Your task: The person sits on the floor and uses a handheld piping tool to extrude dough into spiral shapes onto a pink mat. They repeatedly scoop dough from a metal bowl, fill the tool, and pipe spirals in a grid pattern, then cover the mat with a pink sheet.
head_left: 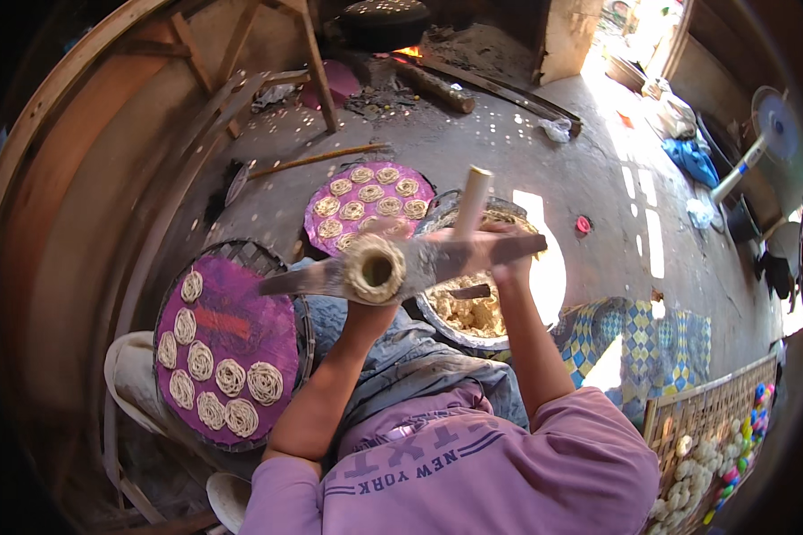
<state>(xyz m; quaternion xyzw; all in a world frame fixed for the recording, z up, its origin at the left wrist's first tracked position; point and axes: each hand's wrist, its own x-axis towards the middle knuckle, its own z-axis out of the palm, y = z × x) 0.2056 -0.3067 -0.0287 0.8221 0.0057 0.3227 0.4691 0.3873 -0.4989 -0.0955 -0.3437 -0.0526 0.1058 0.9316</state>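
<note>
A wooden press (428,263), with a long flat crossbar and a dough-rimmed round cylinder (376,272), spans the space above my lap, slightly blurred. My left hand (372,309) grips it from beneath the cylinder, fingers mostly hidden. My right hand (500,259) is closed on its right part, beside an upright pale wooden rod (472,196). Below lies a tub (535,314) of dough (464,316) with a dark piece inside. At my left, a round purple-lined tray (232,303) holds several coiled noodle nests (230,377); a second purple tray (321,218) with similar nests lies ahead.
A wood fire (409,52) burns under a black pot (379,22) at the back, near logs (437,89). Wooden supports (321,80) stand left. A fan (767,125) and bags (687,160) are right. A checked mat (642,348) and woven rack (705,419) lie right.
</note>
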